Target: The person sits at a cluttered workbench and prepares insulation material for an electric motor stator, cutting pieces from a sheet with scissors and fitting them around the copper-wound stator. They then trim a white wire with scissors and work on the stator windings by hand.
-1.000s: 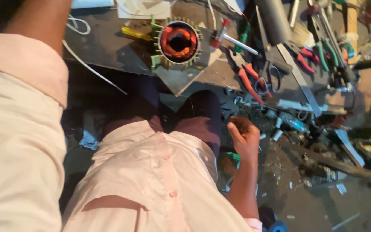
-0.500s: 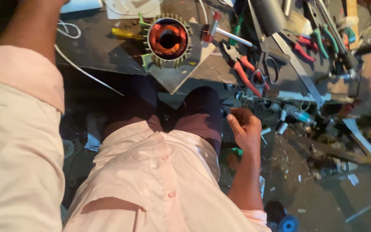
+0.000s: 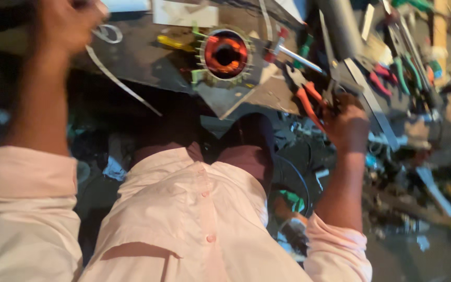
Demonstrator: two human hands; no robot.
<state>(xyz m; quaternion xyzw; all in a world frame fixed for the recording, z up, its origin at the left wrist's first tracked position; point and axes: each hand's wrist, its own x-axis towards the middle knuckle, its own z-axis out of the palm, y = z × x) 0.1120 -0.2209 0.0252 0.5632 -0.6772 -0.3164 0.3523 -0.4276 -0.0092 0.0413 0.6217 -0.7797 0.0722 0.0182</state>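
Orange-handled pliers (image 3: 305, 96) lay at the edge of the dark work board (image 3: 147, 65), beside the copper-wound stator (image 3: 226, 54). Right hand (image 3: 346, 122) was curled at the handles, seemingly closing on them; the blur left the grasp itself unclear. Left hand (image 3: 68, 23) was raised near the board's far corner, its grip not discernible. More pliers (image 3: 392, 75) lay farther right, within reach.

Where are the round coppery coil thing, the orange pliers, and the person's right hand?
Round copper coil (image 3: 226, 54), head view, on its glowing copper winding.
Orange-handled pliers (image 3: 306, 99), head view, on an orange handle.
Right hand (image 3: 346, 121), head view, on the back of the hand, beside the pliers.
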